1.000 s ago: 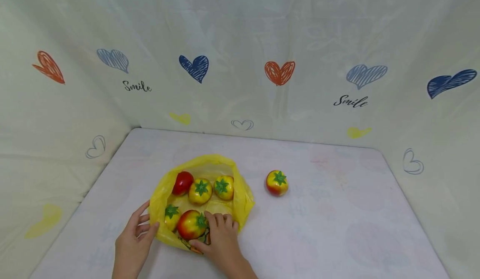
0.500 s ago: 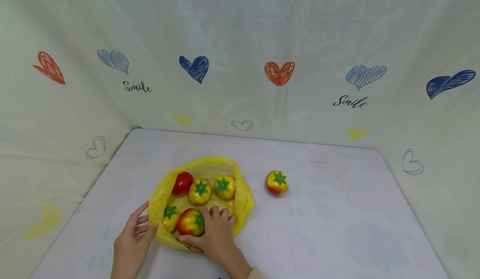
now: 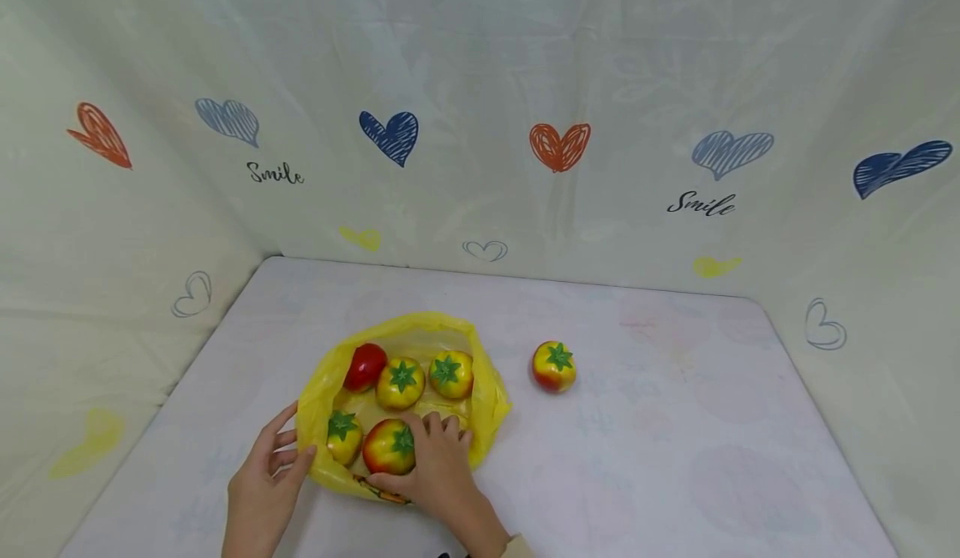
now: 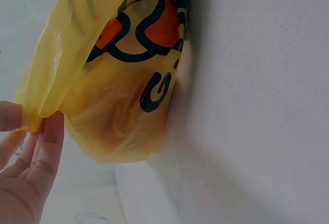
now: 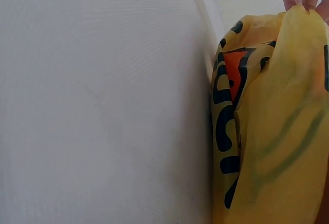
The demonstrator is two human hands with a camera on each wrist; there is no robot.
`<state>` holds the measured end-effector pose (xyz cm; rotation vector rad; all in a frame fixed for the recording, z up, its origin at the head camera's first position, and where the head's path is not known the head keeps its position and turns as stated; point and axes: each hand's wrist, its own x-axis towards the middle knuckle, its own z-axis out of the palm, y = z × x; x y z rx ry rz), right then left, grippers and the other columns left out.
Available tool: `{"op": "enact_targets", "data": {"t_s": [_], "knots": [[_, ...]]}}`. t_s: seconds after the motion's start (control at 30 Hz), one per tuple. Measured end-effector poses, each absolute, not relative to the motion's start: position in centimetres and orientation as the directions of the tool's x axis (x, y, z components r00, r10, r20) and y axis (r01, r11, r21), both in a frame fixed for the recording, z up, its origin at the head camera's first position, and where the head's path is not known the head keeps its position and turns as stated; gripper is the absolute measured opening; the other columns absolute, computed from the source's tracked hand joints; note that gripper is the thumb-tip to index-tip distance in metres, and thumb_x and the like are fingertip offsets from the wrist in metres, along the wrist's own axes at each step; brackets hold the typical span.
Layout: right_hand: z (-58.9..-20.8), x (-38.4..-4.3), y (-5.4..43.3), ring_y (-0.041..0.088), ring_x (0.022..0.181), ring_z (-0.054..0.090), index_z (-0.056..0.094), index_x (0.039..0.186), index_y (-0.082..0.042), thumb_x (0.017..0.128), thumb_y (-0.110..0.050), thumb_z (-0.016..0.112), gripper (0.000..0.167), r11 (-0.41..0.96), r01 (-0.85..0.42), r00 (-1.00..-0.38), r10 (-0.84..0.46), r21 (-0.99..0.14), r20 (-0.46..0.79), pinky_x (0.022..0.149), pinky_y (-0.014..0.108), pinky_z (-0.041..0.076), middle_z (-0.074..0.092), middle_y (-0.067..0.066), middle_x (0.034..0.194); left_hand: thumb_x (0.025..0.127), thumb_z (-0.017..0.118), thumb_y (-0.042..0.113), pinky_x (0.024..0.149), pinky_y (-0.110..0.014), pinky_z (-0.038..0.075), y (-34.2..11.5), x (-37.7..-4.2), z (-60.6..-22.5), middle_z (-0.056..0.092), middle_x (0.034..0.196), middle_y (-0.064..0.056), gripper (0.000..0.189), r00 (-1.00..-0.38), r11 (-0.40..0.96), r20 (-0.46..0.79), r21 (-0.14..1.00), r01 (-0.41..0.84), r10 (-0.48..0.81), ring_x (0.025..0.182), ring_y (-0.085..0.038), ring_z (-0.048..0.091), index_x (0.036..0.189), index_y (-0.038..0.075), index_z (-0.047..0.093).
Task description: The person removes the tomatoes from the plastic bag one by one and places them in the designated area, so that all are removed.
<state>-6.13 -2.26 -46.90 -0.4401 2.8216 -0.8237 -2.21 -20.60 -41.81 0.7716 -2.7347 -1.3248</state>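
A yellow plastic bag [image 3: 491, 404] lies with its mouth spread wide, printed in black and orange on the outside. My left hand [image 3: 264, 487] pinches its left rim; the left wrist view shows the thumb and fingers [image 4: 49, 154] on the film. Inside the near part of the bag, my right hand [image 3: 444, 470] grips a red-and-yellow tomato-like fruit [image 3: 387, 448] with a green star-shaped calyx, thumb on the near side. Also in the bag are a red fruit [image 3: 366, 367] and yellow ones [image 3: 400, 384], [image 3: 452, 375], [image 3: 344, 439]. The bag hides the right fingers in the right wrist view.
One more red-and-yellow fruit [image 3: 554, 366] sits on the white table [image 3: 675, 441], to the right of the bag. A pale curtain [image 3: 480, 57] printed with hearts and the word Smile hangs behind and at the sides.
My right hand moved left and farther into the bag, closing round the near fruit, then shifted slightly right with it. The left hand keeps its place on the rim.
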Motion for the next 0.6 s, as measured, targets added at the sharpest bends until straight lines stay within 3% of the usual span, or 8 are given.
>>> {"op": "enact_targets", "data": {"t_s": [0.13,0.27,0.37,0.6], "knots": [[-46.9,-6.0,-1.9,0.019,0.097,0.039,0.044,0.127,-0.020,0.070,-0.067,0.066,0.077,0.772,-0.191,-0.942,-0.318,-0.606,-0.107,0.076,0.034,0.029,0.050,0.001,0.108,0.089,0.063,0.014,0.075,-0.038,0.057,-21.0,-2.6,-43.0,0.057,0.117,-0.015,0.064,-0.865,0.522,-0.197,0.728,-0.445,-0.462,0.091,-0.020,0.060,0.144,0.024,0.034],[-46.6,-5.9,-1.4,0.021,0.103,0.042,0.041,0.131,-0.017,0.072,-0.059,0.069,0.078,0.741,-0.162,-0.944,-0.308,-0.652,-0.116,0.085,0.038,0.035,0.050,0.004,0.116,0.089,0.062,0.013,0.073,-0.039,0.057,-21.0,-2.7,-43.1,0.056,0.117,-0.015,0.064,-0.858,0.518,-0.196,0.726,-0.453,-0.475,0.092,-0.021,0.059,0.145,0.024,0.033],[-46.2,-5.7,-0.8,0.022,0.107,0.045,0.039,0.134,-0.015,0.073,-0.051,0.073,0.078,0.708,-0.130,-0.948,-0.294,-0.694,-0.122,0.091,0.041,0.043,0.048,0.006,0.121,0.090,0.060,0.011,0.077,-0.037,0.057,-20.8,-2.4,-42.2,0.054,0.118,-0.022,0.063,-0.870,0.512,-0.198,0.741,-0.435,-0.452,0.096,-0.029,0.058,0.145,0.019,0.032],[-44.7,-5.7,0.6,0.021,0.109,0.049,0.036,0.135,-0.016,0.072,-0.040,0.078,0.079,0.562,-0.078,-0.963,-0.255,-0.823,-0.082,0.093,0.042,0.049,0.038,0.003,0.122,0.090,0.058,0.010,0.074,-0.030,0.057,-20.6,-2.1,-41.0,0.056,0.119,-0.021,0.060,-0.877,0.521,-0.188,0.742,-0.421,-0.442,0.092,-0.022,0.061,0.144,0.018,0.034]]}}
